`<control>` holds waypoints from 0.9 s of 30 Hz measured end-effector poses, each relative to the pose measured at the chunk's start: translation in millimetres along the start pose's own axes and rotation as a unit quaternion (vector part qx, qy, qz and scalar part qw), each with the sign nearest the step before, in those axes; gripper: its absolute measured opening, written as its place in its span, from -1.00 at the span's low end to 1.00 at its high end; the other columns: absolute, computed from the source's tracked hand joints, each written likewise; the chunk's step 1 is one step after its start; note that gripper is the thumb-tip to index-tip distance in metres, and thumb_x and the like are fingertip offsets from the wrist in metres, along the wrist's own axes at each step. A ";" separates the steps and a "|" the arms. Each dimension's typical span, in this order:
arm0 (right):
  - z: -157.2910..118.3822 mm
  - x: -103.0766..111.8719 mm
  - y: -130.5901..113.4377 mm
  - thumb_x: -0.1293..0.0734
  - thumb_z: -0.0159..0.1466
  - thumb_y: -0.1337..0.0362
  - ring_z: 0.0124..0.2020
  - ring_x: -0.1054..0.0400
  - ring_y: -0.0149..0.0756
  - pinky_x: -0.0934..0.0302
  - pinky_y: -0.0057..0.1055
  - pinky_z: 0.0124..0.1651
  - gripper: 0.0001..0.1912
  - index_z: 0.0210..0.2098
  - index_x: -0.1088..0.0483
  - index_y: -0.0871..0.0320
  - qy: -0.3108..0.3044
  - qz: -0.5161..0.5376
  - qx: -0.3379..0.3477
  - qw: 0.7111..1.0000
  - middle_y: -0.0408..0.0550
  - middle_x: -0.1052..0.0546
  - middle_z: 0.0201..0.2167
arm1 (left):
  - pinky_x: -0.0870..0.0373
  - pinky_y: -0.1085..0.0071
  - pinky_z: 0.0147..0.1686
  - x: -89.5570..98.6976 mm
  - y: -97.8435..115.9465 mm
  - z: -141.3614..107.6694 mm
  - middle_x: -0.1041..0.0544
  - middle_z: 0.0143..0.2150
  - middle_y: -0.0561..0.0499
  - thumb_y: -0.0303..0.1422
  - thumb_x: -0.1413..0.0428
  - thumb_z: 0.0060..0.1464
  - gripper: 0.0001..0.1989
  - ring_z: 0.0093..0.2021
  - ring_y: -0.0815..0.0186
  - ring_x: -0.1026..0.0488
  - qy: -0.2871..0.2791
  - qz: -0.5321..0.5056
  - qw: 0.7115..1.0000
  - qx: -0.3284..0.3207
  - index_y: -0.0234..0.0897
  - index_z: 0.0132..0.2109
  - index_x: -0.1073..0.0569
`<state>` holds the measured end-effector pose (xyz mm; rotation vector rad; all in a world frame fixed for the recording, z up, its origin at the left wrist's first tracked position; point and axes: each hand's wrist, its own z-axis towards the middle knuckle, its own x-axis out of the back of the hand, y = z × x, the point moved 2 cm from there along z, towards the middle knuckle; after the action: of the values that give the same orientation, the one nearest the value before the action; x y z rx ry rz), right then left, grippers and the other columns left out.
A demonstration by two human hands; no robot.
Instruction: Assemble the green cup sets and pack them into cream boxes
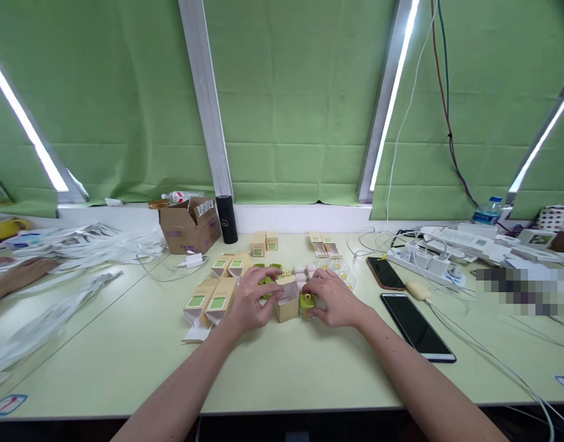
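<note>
Green curtains [291, 104] fill the back, above a pale desk [245, 374] that carries everything. A heap of white strips [107, 242] covers its left side, where another person's hand [33, 270] rests. An opened cardboard box [190, 230] stands at the rear beside a black cylinder [227, 219]. To the right, a tangle of cables meets a white power strip [424, 264], with a large phone [418, 325] lying nearer the front, well apart from the work. Small cartons [224, 299] stand close on the left hand's outer side; pinkish-white pieces [299, 269] and clear round pieces [346, 276] crowd behind the right hand, which partly hides them. In the middle, an open carton [287, 304] stands between the two hands, the inside of its mouth showing. The left hand [258, 298] has bent, parted fingers, the thumb touching the carton's left edge; whether they pinch its wall I cannot tell. The right hand's [332, 296] fingers curl round a small yellow-green jar [306, 302], grasping it on the desk just beside the carton's right side.
</note>
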<state>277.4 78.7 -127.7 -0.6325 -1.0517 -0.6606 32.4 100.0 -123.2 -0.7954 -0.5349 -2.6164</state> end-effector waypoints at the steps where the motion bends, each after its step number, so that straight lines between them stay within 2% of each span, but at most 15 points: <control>1: 0.2 0.3 -0.2 -0.55 0.13 0.22 -0.07 -0.34 -0.02 -0.09 -0.17 -0.08 -0.65 -0.11 -0.51 0.11 -0.001 -0.001 0.000 1.000 -0.02 -0.62 -0.21 | -0.47 -0.03 -0.01 -1.5 -1.3 -0.1 -0.66 0.00 -0.14 -0.33 -0.15 0.24 -0.82 -0.08 0.05 -0.58 0.000 -0.001 1.000 0.010 -0.13 -0.25 -0.67; 5: 1.1 0.7 -1.1 -0.54 0.15 0.19 -0.10 -0.36 -0.02 -0.08 -0.16 -0.09 -0.67 -0.11 -0.53 0.12 -0.007 -0.003 -0.002 1.000 0.02 -0.63 -0.22 | -0.52 0.02 -0.05 -7.1 -7.2 -2.2 -0.71 -0.13 -0.14 -0.29 -0.17 0.26 -0.82 -0.09 0.03 -0.62 0.012 -0.021 0.997 0.072 -0.15 -0.17 -0.68; 9: 1.2 0.4 0.6 -0.54 0.15 0.21 -0.11 -0.37 -0.03 -0.10 -0.16 -0.08 -0.71 -0.15 -0.55 0.11 0.003 0.005 -0.002 1.000 0.01 -0.63 -0.24 | -0.54 0.04 0.01 -10.6 -12.2 -4.5 -0.71 -0.03 -0.14 -0.30 -0.17 0.24 -0.76 -0.02 0.01 -0.61 -0.002 -0.052 0.992 0.114 -0.16 0.00 -0.65; 12: -0.2 1.0 6.2 -0.51 0.18 0.22 -0.11 -0.38 -0.03 -0.14 -0.14 -0.06 -0.73 -0.13 -0.55 0.12 0.045 0.026 -0.002 0.999 0.02 -0.62 -0.22 | -0.53 0.07 0.04 -11.4 -14.0 -5.0 -0.67 0.07 -0.14 -0.30 -0.14 0.24 -0.68 0.00 0.05 -0.60 -0.018 -0.086 0.984 0.153 -0.19 0.10 -0.61; 15: -2.3 3.9 14.0 -0.47 0.25 0.18 -0.11 -0.40 -0.01 -0.19 -0.10 -0.05 -0.73 -0.08 -0.53 0.12 0.122 0.072 -0.001 0.990 0.05 -0.62 -0.17 | -0.50 0.13 0.08 -12.0 -12.9 -4.8 -0.64 0.13 -0.17 -0.30 -0.12 0.26 -0.63 0.02 0.08 -0.58 -0.034 -0.120 0.974 0.188 -0.26 0.16 -0.57; 19: -4.1 8.0 18.3 -0.39 0.35 0.12 -0.07 -0.42 0.00 -0.27 -0.06 -0.02 -0.72 0.01 -0.49 0.07 0.231 0.151 0.009 0.961 0.07 -0.61 -0.10 | -0.47 0.17 0.10 -12.9 -10.4 -4.2 -0.62 0.16 -0.17 -0.32 -0.09 0.25 -0.59 0.03 0.12 -0.56 -0.035 -0.153 0.967 0.201 -0.28 0.20 -0.53; 22: -3.6 6.2 13.0 -0.35 0.40 0.10 -0.12 -0.42 -0.06 -0.33 -0.12 -0.12 -0.73 0.03 -0.48 0.05 0.297 0.219 -0.002 0.929 0.07 -0.60 -0.09 | -0.45 0.19 0.11 -13.6 -9.5 -3.6 -0.60 0.18 -0.17 -0.35 -0.08 0.22 -0.56 0.04 0.13 -0.55 -0.036 -0.164 0.964 0.207 -0.30 0.21 -0.52; 24: -2.2 1.2 5.6 -0.33 0.42 0.10 -0.14 -0.43 -0.11 -0.34 -0.21 -0.23 -0.71 0.06 -0.48 0.06 0.319 0.269 -0.018 0.908 0.08 -0.58 -0.06 | -0.45 0.19 0.11 -13.8 -8.7 -3.2 -0.59 0.19 -0.16 -0.38 -0.08 0.19 -0.53 0.05 0.14 -0.54 -0.043 -0.175 0.960 0.213 -0.29 0.23 -0.51; 27: 0.7 -8.4 -9.4 -0.32 0.44 0.11 -0.01 -0.45 -0.10 -0.40 -0.29 -0.26 -0.67 0.14 -0.45 0.04 0.318 0.340 -0.026 0.885 0.10 -0.53 0.08 | -0.46 0.20 0.10 -14.0 -6.6 -2.8 -0.60 0.18 -0.15 -0.42 -0.06 0.14 -0.47 0.04 0.15 -0.53 -0.054 -0.190 0.956 0.219 -0.29 0.26 -0.49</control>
<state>267.0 74.7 -133.7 -0.7079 -0.1598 -0.2332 39.2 107.5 -135.2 -0.7465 -1.3619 -2.6281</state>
